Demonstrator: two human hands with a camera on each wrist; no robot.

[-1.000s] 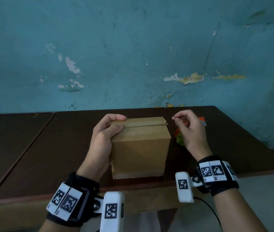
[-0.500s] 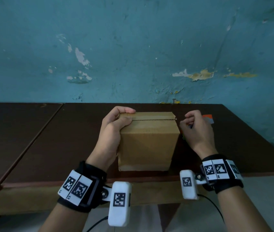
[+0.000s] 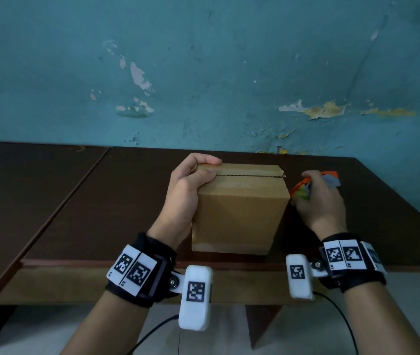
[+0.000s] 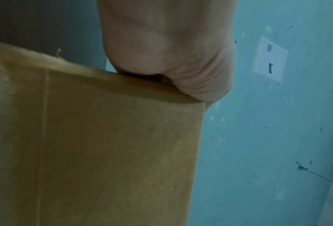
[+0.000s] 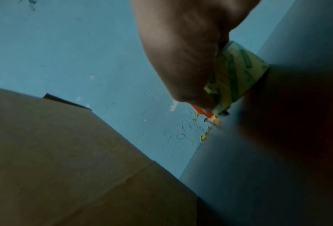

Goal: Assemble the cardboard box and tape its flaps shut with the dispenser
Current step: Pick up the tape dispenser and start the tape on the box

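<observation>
Your left hand (image 3: 183,196) curls over the top left edge of the plain brown cardboard box (image 3: 239,208), thumb and fingertips hooked onto the folded flaps and pressing them down. The left wrist view shows the heel of that hand bearing on the box's upper rim. Your right hand (image 3: 319,201) is just right of the box, fingers wrapped around the orange-and-grey tape dispenser (image 3: 303,187); the right wrist view shows its roll of clear tape with green print (image 5: 237,76) tucked under your palm. The dispenser's handle and blade are mostly hidden by your fingers.

The box stands upright on the dark brown wooden worktop (image 3: 101,201), near the front edge and between your hands. Its top flaps are folded shut, and the seam (image 3: 250,175) between them runs left to right across the lid, from your left thumb toward the dispenser. The box looks slightly taller than wide, so its long axis is probably vertical. Pale strips along the top and bottom front edges may be tape; that is not certain.

The box is probably light and empty, stiff at edges and corners but springy at the flaps, so hold it by a top corner edge, as you do now. Behind the worktop is a peeling teal painted wall (image 3: 203,73).
</observation>
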